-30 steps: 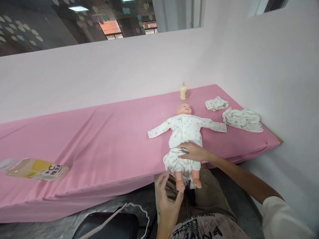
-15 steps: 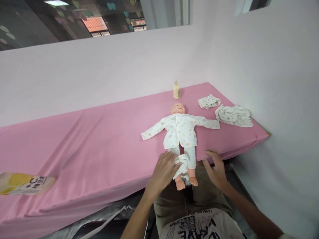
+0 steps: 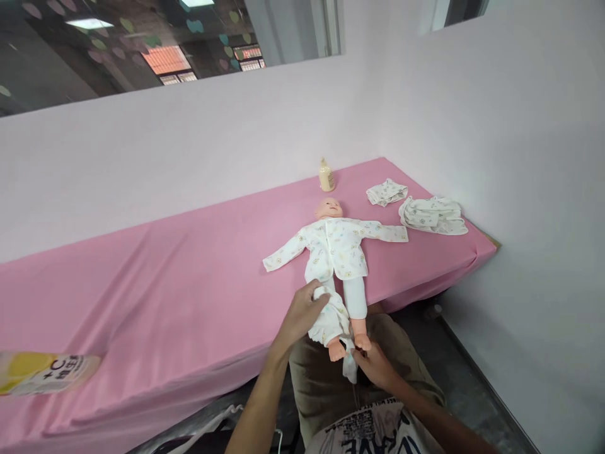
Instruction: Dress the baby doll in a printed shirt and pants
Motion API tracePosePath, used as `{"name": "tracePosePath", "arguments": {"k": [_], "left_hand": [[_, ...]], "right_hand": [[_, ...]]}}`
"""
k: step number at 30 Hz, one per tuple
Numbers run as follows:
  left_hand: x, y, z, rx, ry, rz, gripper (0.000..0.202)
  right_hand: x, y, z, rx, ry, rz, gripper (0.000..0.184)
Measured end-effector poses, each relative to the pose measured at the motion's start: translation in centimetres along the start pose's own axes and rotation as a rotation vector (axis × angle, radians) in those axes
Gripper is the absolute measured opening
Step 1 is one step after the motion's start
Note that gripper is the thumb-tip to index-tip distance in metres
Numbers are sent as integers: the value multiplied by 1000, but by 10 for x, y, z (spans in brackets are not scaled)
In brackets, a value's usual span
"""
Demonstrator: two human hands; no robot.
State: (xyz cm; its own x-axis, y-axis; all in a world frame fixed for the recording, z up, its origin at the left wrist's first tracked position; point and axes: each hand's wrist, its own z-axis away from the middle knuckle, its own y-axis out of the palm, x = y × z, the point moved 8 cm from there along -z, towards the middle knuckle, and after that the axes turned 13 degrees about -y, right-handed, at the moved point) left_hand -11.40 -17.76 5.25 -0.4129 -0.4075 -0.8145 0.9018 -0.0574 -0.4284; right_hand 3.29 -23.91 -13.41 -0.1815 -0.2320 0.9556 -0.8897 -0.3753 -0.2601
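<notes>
A baby doll (image 3: 329,209) lies on its back, feet at the near edge, in a white printed jacket (image 3: 348,255) with the sleeves spread wide. White printed baby pants (image 3: 331,323) are bunched around the doll's leg on the left, whose bare foot sticks out below. My left hand (image 3: 301,313) is closed on the top of the pants, thumb over the cloth. Beside the doll's other foot, my right hand (image 3: 377,366) pinches the loose, hanging part of the pants. The doll's other leg lies outside them.
Pink sheeting (image 3: 208,271) covers the table. A pump bottle (image 3: 326,176) stands behind the doll's head. Folded printed cloths (image 3: 387,192) lie at the far right near the wall. A yellow-labelled bottle (image 3: 47,373) lies at the left edge.
My left hand has drawn the pants up the doll's leg. My right hand has come from the table edge down to the loose part of the pants and closed on it.
</notes>
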Motion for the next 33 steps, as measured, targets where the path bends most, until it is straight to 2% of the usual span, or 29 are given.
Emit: {"name": "tracePosePath", "arguments": {"k": [3,5,7,11,15,17,18,20,22,24,26,27,30,33], "left_hand": [[11,-20,0,-15,-101,272,15],[16,-25,-1,0,-128,391,19],[20,-26,-4,27,-149,485,23],[29,-26,-8,96,-189,627,26],[32,-31,-10,120,-191,724,26],[30,-32,-10,122,-173,777,23],[29,-31,-11,133,-166,805,21],[28,-26,-13,170,-159,859,20],[27,-20,-16,213,-149,909,22],[27,-15,-19,245,-137,940,23],[27,-11,-22,277,-130,943,25],[27,-10,-24,291,-125,944,26],[24,-10,-27,322,-101,970,24],[18,-9,-26,369,-94,1011,21]], "right_hand": [[49,-19,13,48,-210,228,14],[88,-26,23,150,-359,340,12],[124,-36,31,188,-489,406,13],[176,-66,34,3,-661,458,17],[201,-94,28,-168,-710,408,19],[210,-98,23,-176,-746,395,21],[213,-96,20,-132,-764,396,22],[212,-83,10,59,-793,391,18],[200,-72,-4,231,-765,329,9],[177,-76,-29,233,-625,206,15],[148,-87,-60,137,-412,66,31],[135,-88,-75,140,-326,-5,40],[120,-72,-109,335,-194,-215,58],[126,-55,-127,480,-153,-360,46]]}}
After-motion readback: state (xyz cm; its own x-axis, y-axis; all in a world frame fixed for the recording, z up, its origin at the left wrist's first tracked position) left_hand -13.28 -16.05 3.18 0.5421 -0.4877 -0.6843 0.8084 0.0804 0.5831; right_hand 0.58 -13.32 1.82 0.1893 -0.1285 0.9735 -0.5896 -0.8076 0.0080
